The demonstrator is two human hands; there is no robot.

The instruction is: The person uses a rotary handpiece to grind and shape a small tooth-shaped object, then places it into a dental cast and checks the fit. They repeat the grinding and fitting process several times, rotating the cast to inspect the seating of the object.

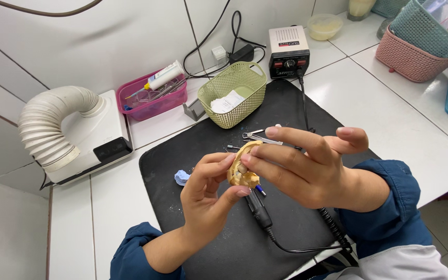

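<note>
I find both hands raised above the black mat, sharing one item: a yellowish dental cast. The left hand has fingers curled closed around its lower edge, thumb pressing from below. The right hand pinches the upper rim between thumb and forefinger, remaining fingers extended and spread (the little finger stands clear of everything). The cast is therefore held in the air, touching nothing but fingertips.

Risks, as I judge them: the hold is by fingertips only, so a slip would drop the cast onto the mat or onto the black handpiece lying directly beneath, and plaster of this kind would likely chip. The handpiece cord runs under the right wrist and could snag a sleeve.

Surroundings: small metal tools and a pale blue lump lie on the mat near the hands. Behind stand a green basket, a pink tray, a control box and a white extractor with ribbed hose. None obstructs the hands.
</note>
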